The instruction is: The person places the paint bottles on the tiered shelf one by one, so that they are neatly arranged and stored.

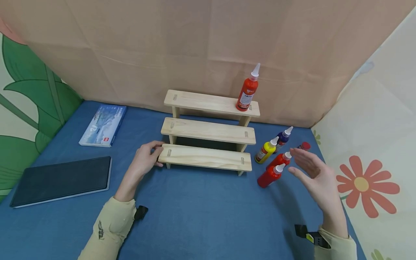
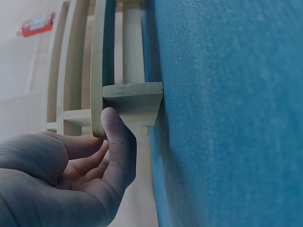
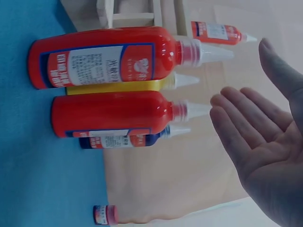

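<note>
A three-step wooden display rack [image 1: 204, 157] stands on the blue cloth. My left hand [image 1: 144, 159] pinches the left end of its lowest board, thumb and forefinger on either side of the board's edge in the left wrist view. One red paint bottle [image 1: 247, 94] with a white nozzle stands at the right end of the top step. My right hand [image 1: 313, 177] hovers with extended fingers just right of two upright red paint bottles [image 3: 104, 56], holding nothing. Behind those bottles stand a yellow paint bottle [image 1: 265, 152] and a dark blue paint bottle [image 1: 283, 137].
A small jar with a red lid [image 1: 304, 146] stands behind my right hand. At the left lie a blue-and-white box [image 1: 103, 124] and a dark flat tablet-like slab [image 1: 63, 180]. A beige curtain [image 1: 201, 47] hangs behind the rack; a flower-printed wall [image 1: 370, 137] bounds the right.
</note>
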Tool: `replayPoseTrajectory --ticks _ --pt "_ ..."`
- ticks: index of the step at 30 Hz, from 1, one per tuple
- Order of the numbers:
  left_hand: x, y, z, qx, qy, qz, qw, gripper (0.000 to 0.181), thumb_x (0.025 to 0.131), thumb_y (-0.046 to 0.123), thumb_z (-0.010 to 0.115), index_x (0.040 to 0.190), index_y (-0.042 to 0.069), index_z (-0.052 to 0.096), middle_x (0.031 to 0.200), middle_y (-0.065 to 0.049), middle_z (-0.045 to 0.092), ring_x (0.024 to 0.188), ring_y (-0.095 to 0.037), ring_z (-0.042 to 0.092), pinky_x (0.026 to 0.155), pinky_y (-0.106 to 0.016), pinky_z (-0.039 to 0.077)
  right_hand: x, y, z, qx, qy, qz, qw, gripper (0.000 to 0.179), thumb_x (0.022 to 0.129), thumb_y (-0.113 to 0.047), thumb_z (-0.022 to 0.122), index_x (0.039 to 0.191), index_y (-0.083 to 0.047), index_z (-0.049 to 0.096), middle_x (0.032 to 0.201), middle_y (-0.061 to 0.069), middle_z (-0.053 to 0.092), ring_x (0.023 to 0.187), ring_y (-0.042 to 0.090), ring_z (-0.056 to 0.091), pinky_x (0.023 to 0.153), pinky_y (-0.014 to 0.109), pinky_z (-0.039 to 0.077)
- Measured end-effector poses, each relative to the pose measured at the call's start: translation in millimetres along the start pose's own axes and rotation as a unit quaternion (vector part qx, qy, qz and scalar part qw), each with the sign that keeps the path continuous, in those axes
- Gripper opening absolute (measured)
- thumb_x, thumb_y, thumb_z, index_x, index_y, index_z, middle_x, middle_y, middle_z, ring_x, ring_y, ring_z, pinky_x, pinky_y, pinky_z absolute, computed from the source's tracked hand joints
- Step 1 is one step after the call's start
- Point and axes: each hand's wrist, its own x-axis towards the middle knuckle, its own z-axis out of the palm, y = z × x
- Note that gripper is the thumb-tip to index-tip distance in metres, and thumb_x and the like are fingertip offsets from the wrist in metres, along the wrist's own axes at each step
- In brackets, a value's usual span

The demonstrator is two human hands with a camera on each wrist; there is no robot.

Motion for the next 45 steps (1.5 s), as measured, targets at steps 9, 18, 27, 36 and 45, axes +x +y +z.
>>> replayPoseTrajectory --ticks 9,18,27,36,45 --pt "2.7 -0.4 0.2 0.005 0.000 -0.003 1.0000 0.039 0.114 0.005 0.049 0.148 -0.014 0.053 0.125 -0.034 0.058 0.074 -0.032 0.074 0.064 -0.038 0.066 -8.1 14.4 6.6 0.003 -0.045 0.009 0.9989 0.059 0.096 -0.004 0.082 0.151 -0.006 0.060 0.144 0.020 0.064 0.121 -0.009 0.059 0.097 0.007 0.048" --pt "4.2 -0.2 1.9 0.005 -0.003 0.000 1.0000 0.039 0.114 0.004 0.049 0.148 -0.014 0.053 0.127 -0.035 0.058 0.076 -0.034 0.074 0.064 -0.038 0.066 -16.4 30.2 14.3 0.007 -0.092 0.022 0.9955 0.064 0.094 -0.002 0.083 0.152 -0.002 0.056 0.143 0.023 0.064 0.119 -0.014 0.056 0.097 0.007 0.048" --pt "4.1 -0.4 2.4 0.005 0.001 0.000 1.0000 0.038 0.114 0.004 0.049 0.147 -0.013 0.055 0.125 -0.034 0.058 0.076 -0.033 0.074 0.063 -0.038 0.066 -18.0 41.5 21.5 0.013 -0.112 0.044 0.9926 0.064 0.093 -0.003 0.085 0.150 0.000 0.056 0.141 0.025 0.065 0.116 -0.014 0.056 0.095 0.006 0.047" --pt "2.9 -1.9 1.2 0.006 0.002 -0.003 1.0000 0.038 0.114 0.004 0.049 0.147 -0.014 0.054 0.125 -0.034 0.058 0.075 -0.032 0.074 0.064 -0.040 0.066 -14.2 51.8 30.0 0.037 -0.128 0.024 0.9908 0.059 0.096 -0.003 0.081 0.150 -0.002 0.057 0.146 0.022 0.062 0.123 -0.010 0.058 0.099 0.009 0.048" --pt "1.7 -2.9 0.4 0.006 0.004 -0.008 0.9999 0.039 0.114 0.004 0.048 0.149 -0.014 0.052 0.126 -0.034 0.057 0.078 -0.034 0.073 0.065 -0.041 0.066 -11.0 49.6 34.5 0.024 -0.116 0.017 0.9928 0.051 0.098 -0.007 0.081 0.145 -0.004 0.063 0.137 0.019 0.069 0.116 -0.012 0.059 0.094 0.013 0.054"
